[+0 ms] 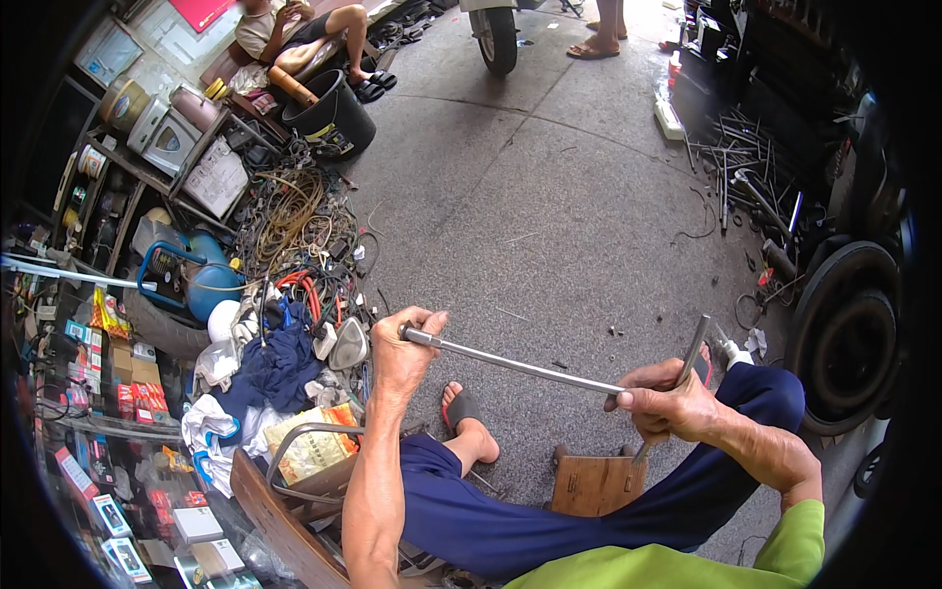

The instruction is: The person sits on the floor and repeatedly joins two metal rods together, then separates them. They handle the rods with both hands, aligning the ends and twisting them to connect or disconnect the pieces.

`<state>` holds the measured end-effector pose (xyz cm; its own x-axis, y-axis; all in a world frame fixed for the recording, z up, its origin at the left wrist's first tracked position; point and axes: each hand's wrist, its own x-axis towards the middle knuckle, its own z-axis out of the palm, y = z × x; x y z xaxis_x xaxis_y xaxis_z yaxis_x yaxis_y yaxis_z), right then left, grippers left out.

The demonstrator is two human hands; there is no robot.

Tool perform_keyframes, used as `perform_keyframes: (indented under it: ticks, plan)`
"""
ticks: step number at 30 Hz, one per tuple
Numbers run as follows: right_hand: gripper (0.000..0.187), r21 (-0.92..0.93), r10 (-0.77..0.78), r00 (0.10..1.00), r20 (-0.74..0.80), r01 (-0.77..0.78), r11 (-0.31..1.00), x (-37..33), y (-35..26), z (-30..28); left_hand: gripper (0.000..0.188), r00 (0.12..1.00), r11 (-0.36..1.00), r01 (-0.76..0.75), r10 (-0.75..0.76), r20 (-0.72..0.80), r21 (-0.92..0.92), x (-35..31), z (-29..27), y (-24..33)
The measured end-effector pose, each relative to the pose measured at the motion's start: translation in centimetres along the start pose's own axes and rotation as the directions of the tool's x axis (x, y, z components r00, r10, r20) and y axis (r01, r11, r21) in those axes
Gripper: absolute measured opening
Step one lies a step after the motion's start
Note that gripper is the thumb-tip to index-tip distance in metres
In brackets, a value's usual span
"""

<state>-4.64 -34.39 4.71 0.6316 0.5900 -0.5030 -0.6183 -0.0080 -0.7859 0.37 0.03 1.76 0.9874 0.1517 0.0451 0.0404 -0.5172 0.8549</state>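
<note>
1. Green shirt (677, 567) fills the lower edge, above navy trousers (491, 501) on widely spread legs.
2. Left forearm rises almost straight up; the left hand (397, 355) bends inward at the wrist, its fingers curled and its thumb pointing right.
3. Right elbow is bent out to the side, so the right hand (677, 404) comes in from the right, knuckles up, thumb pointing left.
4. Printing marks the small boxes (199, 524) in the glass counter's lower left corner and the yellow bag (312, 444) beside the seat; a red sign (201, 10) hangs beyond the floor's far left corner.
5. Both hands grasp the steel rod (530, 368), which spans the gap between them above the floor (510, 265): its dark left end sits at the left thumb, its right end inside the right fist.
6. That fist also clasps a bar (695, 346) crossing the rod; whether they join is hidden.
</note>
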Motion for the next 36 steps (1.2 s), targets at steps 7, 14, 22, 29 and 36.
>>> perform_keyframes:
  ticks: [7,14,22,29,36]
  plan:
    - [0.023,-0.468,-0.357,0.934,-0.032,0.301,0.831,-0.2,0.8,0.2,0.025,0.989,0.98,0.109,-0.124,0.082,0.164,0.0,-0.2,0.4]
    - [0.021,-0.665,-0.436,0.899,-0.031,0.307,0.681,-0.8,-0.8,0.3,0.027,0.977,0.973,0.094,-0.131,0.166,0.213,-0.6,0.6,-1.8]
    - [0.04,0.226,0.124,0.992,-0.005,-0.12,0.967,-0.8,-1.8,-0.7,0.033,0.981,0.975,0.116,-0.143,0.132,0.192,-0.4,1.1,-0.5]
    - [0.058,0.546,0.103,0.979,0.175,-0.184,0.817,-1.0,-0.7,-0.9,0.036,0.999,0.998,0.019,-0.017,-0.041,0.053,0.4,1.7,-0.4]
    - [0.06,0.605,0.106,0.984,0.145,-0.173,0.778,-1.0,-1.2,-1.0,0.028,0.995,0.99,0.088,-0.093,0.045,0.109,1.0,2.4,-0.2]
